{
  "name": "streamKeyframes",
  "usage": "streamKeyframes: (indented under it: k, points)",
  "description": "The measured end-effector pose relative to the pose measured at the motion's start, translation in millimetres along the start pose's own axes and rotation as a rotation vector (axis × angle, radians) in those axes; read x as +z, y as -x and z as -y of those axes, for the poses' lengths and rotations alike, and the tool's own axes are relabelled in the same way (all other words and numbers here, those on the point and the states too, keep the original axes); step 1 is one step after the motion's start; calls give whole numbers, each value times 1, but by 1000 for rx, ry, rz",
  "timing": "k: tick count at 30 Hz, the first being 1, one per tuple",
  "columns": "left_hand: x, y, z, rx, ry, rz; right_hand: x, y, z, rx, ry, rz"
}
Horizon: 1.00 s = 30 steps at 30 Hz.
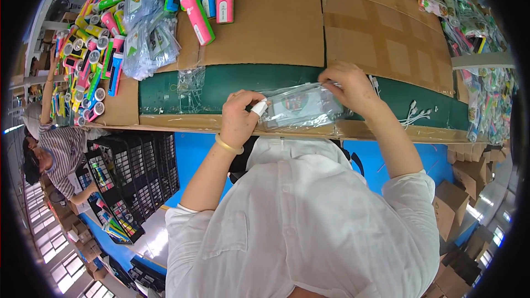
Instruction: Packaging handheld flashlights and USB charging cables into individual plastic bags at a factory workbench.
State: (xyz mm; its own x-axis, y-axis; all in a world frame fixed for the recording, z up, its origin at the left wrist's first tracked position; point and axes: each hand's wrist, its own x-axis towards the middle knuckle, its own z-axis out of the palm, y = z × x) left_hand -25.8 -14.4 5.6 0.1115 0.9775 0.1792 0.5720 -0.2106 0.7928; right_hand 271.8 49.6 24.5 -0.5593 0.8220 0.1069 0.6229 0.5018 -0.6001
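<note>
At the far left, a person in a striped shirt (pixel 62 157) is standing beside a black crate (pixel 138 168). Above the crate, lots of bright flashlights (pixel 91 72) are lying in a big heap, all pink, yellow, green and blue. Just beside the heap, some clear empty-looking bags (pixel 149 44) are lying in a stack. A pink flashlight (pixel 197 19) is lying to the right of them, with more pink and blue ones near it.

Closer to the middle, the left hand (pixel 238 116) is making a narrow grip, holding the left end of a clear bag (pixel 301 106). Something small and white (pixel 259 107) is showing at the thumb, but I cannot tell what it is. The clear bag is stretching between both hands, at the front edge of the green table top (pixel 237 77). The right hand (pixel 352 87) is pinching its top right corner, fingers close together.

Farther right, white cords (pixel 414 115) are lying on the green. At the far right, filled bags (pixel 486 94) are making a tall pile, and brown boxes (pixel 450 201) are standing below.
</note>
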Motion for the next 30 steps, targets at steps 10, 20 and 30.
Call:
streamKeyframes:
  k: [10, 20, 30]
  points:
    - [-3, 9, -3, -212, 262, 37, 55, -37, 40, -368, -275, 95]
    - [-3, 2, 2, 329, -156, 19, 53, -53, 39, -367, -187, 190]
    - [-6, 11, 16, 380, -174, 83, 64, -197, 56, -42, -251, 34]
